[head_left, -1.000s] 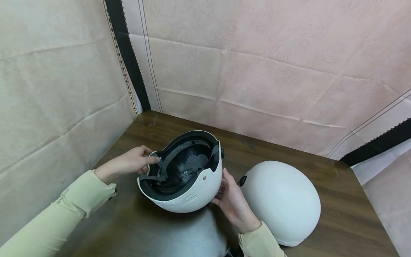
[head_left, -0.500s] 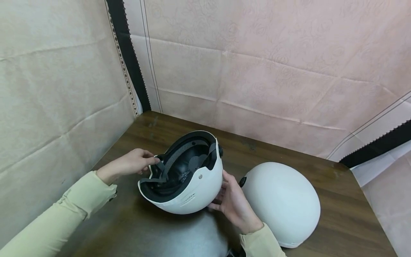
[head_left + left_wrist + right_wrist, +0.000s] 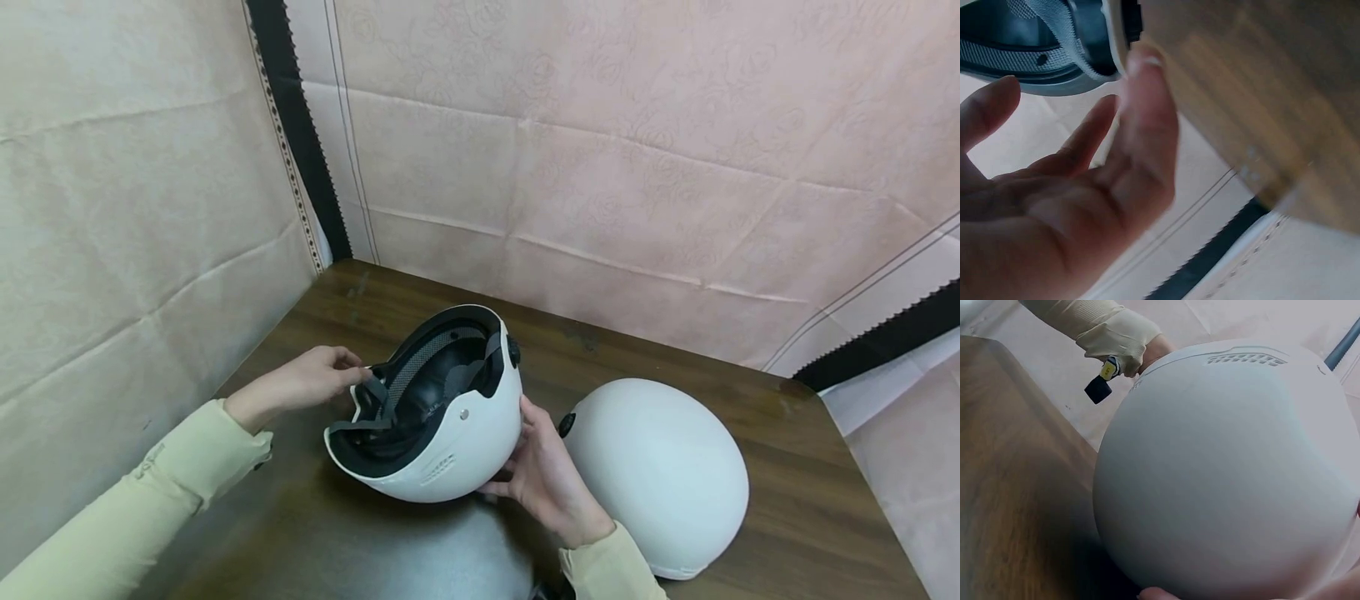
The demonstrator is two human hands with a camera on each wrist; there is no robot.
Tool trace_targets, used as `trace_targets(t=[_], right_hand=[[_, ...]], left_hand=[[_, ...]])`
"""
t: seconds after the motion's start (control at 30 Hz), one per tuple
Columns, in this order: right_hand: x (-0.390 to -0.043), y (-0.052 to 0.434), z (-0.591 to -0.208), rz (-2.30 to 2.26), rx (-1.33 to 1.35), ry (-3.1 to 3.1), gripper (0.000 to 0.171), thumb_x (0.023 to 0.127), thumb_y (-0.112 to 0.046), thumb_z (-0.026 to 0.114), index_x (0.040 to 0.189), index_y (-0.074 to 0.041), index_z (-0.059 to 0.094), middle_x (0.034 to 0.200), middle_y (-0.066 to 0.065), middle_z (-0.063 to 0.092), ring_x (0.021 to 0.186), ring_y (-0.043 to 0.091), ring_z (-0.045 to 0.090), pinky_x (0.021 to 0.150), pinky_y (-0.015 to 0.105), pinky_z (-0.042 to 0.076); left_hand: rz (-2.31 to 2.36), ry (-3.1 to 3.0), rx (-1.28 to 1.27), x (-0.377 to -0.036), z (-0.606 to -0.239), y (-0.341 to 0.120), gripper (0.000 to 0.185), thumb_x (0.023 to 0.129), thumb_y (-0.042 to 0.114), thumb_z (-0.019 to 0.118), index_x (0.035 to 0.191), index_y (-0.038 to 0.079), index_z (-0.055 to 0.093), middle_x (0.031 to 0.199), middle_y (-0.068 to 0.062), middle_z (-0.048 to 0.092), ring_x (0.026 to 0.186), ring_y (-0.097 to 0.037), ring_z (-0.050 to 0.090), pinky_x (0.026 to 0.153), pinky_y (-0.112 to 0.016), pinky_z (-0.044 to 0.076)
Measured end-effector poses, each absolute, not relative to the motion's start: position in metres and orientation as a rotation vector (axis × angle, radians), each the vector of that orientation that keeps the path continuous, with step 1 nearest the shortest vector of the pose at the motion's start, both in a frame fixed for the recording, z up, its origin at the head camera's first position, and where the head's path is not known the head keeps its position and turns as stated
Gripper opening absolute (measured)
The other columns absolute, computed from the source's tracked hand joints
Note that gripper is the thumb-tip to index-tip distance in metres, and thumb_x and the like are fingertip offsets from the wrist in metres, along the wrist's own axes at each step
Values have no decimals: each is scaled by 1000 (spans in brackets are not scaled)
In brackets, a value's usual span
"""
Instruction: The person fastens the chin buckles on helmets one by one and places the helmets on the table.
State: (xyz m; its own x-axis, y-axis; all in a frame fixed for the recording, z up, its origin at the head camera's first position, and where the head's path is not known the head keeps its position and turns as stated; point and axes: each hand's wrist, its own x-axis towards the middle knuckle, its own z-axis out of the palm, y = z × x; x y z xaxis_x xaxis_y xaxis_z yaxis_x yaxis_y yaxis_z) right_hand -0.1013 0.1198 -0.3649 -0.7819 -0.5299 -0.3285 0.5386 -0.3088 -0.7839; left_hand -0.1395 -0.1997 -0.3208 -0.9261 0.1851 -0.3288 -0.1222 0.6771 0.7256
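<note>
Helmet in hand: we hold a white helmet (image 3: 438,433) tipped up, its dark padded inside facing the left edge of the tabletop (image 3: 787,467) and its shell bulging toward us and to the right; it sits near the middle of the front edge.
Left hand: our left hand (image 3: 303,383) reaches in from the left edge, fingertips curled at the rim where the grey strap (image 3: 375,400) hangs; whether we pinch the strap or only touch it, we cannot tell.
Right hand: our right hand (image 3: 543,475) cups the shell from below and behind, fingers curved round its outside.
Key relation: the helmet lies between our hands, its opening turned to the left one, so the left hand is nearer the strap and lining while the right bears the weight.
Second helmet: another white helmet (image 3: 660,471) rests dome up toward the right front corner, just beside our right wrist.
Hidden: the left wrist view is blurred; the right wrist view shows only shell; the strap's buckle is not seen.
</note>
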Motion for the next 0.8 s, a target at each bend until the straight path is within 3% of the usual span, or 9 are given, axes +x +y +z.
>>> trace_targets(t=[0.13, 0.23, 0.47, 0.67, 0.8], right_hand=[[-101, 120, -363, -2119, 6, 1263, 69, 91, -60, 44, 140, -11, 39, 138, 21, 34, 122, 36, 41, 88, 62, 39], [-101, 120, -362, -2122, -9, 1263, 69, 92, -59, 43, 139, -8, 39, 135, 21, 39, 120, 36, 45, 90, 59, 40], [-99, 121, -360, -2119, -81, 1196, 70, 94, -56, 40, 143, -8, 28, 138, 23, 41, 120, 41, 47, 96, 53, 38], [-97, 119, -359, -2100, -79, 1236, 69, 94, -56, 40, 144, -9, 26, 139, 20, 41, 120, 39, 48, 96, 54, 38], [-96, 118, -358, -2088, -74, 1276, 68, 94, -56, 41, 144, -11, 28, 140, 18, 40, 120, 36, 48, 97, 55, 36]], left_hand=[[1051, 2645, 187, -133, -300, -188, 56, 96, 38, 49, 130, -7, 46, 123, -22, 53, 108, -32, 53, 89, -48, 44], [1073, 2693, 302, -127, -277, -171, 54, 96, 40, 48, 130, -2, 49, 125, -19, 53, 110, -30, 52, 92, -48, 42], [1289, 2465, 443, -117, -249, -129, 39, 98, 40, 47, 118, 9, 59, 105, -5, 64, 91, -16, 63, 82, -37, 50], [1258, 2490, 410, -117, -247, -118, 46, 94, 48, 49, 112, 8, 62, 101, -4, 64, 89, -16, 62, 80, -36, 50], [1220, 2546, 379, -118, -244, -115, 47, 90, 42, 59, 116, 3, 55, 94, -7, 61, 83, -18, 59, 74, -33, 49]])
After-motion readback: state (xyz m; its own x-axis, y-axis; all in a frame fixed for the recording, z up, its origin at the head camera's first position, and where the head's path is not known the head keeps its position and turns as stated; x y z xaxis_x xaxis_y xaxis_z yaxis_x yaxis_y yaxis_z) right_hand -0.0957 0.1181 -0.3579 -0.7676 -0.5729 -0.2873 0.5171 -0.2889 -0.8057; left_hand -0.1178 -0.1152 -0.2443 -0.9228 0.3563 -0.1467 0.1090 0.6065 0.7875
